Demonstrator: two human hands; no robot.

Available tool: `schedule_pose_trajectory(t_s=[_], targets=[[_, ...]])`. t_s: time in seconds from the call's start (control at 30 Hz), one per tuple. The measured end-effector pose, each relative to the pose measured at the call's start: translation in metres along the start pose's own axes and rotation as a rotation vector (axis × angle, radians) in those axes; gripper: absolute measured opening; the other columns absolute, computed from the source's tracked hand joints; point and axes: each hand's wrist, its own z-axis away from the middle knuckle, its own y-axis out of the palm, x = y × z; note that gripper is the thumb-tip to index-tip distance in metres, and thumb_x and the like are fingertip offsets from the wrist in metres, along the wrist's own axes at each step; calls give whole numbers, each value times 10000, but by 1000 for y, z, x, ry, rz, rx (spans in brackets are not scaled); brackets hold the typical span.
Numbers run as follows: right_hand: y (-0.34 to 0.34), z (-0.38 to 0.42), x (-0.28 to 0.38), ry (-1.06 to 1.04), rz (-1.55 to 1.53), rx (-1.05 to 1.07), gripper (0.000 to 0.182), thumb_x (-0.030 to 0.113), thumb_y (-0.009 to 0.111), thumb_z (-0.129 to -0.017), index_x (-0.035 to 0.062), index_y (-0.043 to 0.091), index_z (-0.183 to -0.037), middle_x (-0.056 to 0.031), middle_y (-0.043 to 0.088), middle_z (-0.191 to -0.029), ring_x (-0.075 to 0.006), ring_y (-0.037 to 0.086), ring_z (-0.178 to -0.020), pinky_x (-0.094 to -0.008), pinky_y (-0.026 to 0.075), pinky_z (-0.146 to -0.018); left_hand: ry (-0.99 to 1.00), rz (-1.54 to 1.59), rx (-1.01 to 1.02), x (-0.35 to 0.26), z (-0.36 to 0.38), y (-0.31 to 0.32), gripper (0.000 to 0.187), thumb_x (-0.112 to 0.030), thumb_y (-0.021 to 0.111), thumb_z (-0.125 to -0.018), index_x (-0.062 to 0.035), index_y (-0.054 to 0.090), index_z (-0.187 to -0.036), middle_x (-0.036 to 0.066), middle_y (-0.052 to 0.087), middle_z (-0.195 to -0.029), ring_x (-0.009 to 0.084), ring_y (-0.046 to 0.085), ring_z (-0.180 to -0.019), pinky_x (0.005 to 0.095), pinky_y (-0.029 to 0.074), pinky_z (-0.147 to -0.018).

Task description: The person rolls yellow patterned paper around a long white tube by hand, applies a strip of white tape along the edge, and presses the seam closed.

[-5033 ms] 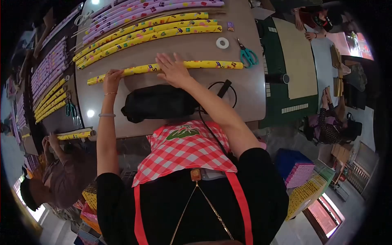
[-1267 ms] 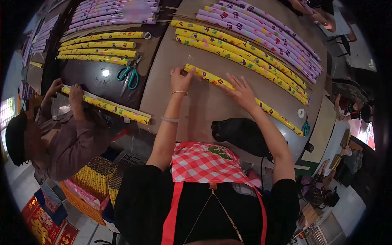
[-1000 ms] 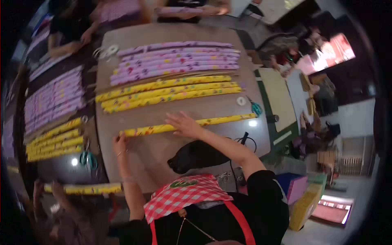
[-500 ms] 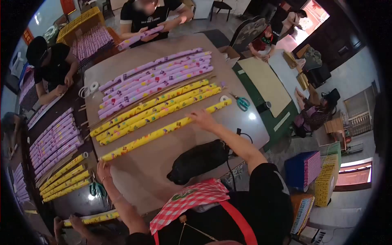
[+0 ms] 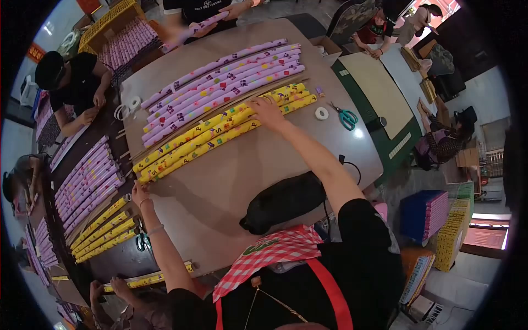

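Several yellow patterned paper rolls (image 5: 220, 129) lie side by side, slanting across the table in front of me. My right hand (image 5: 267, 114) is over their middle, its fingers curled round a yellow roll among them. At the rolls' near left end, my left hand (image 5: 141, 193) pinches the tip of a yellow roll. Just beyond lie several purple patterned rolls (image 5: 220, 91) in a parallel row, with thin brown strips between the two groups. A roll of white tape (image 5: 322, 113) and teal-handled scissors (image 5: 347, 119) rest right of the yellow rolls.
A black cloth-like bundle (image 5: 283, 202) with a cord lies close to my body. On the dark table (image 5: 118, 269) at left are more purple and yellow rolls and scissors. Co-workers sit or stand around; one handles a purple roll (image 5: 201, 26) at the far side. A green mat (image 5: 393, 146) is at right.
The yellow roll in my hands has moved away from me, up against the other yellow rolls. My right hand has gone forward with it; my left hand stays at the left end.
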Motion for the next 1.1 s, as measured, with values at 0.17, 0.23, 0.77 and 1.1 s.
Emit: schedule_pose_trajectory(t_s=[0.17, 0.23, 0.77, 1.1], targets=[[-8, 30, 11, -64, 77, -149, 451, 173, 543, -794, 160, 420, -1228, -60, 420, -1221, -227, 387, -1149, -407, 268, -980, 143, -82, 54, -1, 4, 10, 352, -260, 584, -830, 7, 500, -1043, 72, 566, -904, 143, 569, -741, 244, 484, -600], [-14, 51, 16, -36, 27, -154, 442, 162, 525, -805, 156, 418, -1233, -90, 413, -1229, -251, 394, -1142, -411, 269, -983, 205, -75, 49, 8, -2, 4, 467, -253, 599, -819, 31, 435, -1152, 107, 513, -1048, 162, 560, -837, 254, 490, -661], [-134, 254, 114, 116, -138, 78, 676, 348, 637, -718, 117, 350, -1284, -127, 321, -1303, -305, 325, -1194, -439, 253, -990, 447, -377, 141, -4, 123, 65, 379, -151, 546, -838, 32, 478, -1164, 84, 566, -1030, 172, 542, -918, 286, 421, -793], [-72, 223, 87, -417, -176, 500, 855, 381, 701, -620, 113, 286, -1318, -158, 393, -1229, -310, 372, -1150, -449, 281, -958, 362, -364, -296, 76, 347, -77, 234, -129, 528, -834, 5, 563, -1022, 99, 592, -983, 188, 561, -899, 296, 445, -789]])
